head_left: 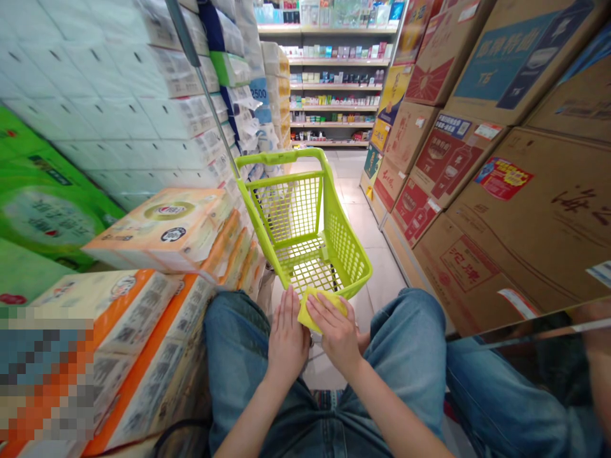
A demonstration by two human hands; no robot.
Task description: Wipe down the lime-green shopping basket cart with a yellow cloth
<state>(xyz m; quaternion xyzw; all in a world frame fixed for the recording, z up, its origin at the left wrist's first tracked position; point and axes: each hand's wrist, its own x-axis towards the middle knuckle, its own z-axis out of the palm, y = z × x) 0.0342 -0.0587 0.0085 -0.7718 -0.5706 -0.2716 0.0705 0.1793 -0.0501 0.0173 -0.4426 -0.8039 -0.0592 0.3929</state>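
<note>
- Far left, green packs [38, 210] are stacked, with orange-and-white tissue packs [167, 232] piled just beside my left knee.
- My jeans [229, 356] show both knees spread, and the work sits between them, low over the tiled floor [382, 270].
- My left hand [286, 337] lies flat, fingers straight and together, gripping nothing. Its fingertips touch the left edge of the cloth.
- The yellow cloth [315, 304] is bunched against the near rim of the green cart, right in front of me and between my two hands.
- The cart [305, 210] stands upright on the floor just beyond my hands, handle on the far side, mesh walls and bottom in plain view.
- My right hand [338, 337] is bent down over the cloth, fingers clamped on top of it. The thumb is hidden underneath, so I cannot see how deep the hold goes.
- As far as I can judge, the cloth is only at the near rim. The handle, side walls and bottom are well apart from it, and nothing tells me whether they have been gone over.
- To the right, brown cartons [525, 210] are stacked high along the aisle, well apart from the cart.
- Down the aisle, beyond the cart, stocked shelves [334, 95] stand too small to read.
</note>
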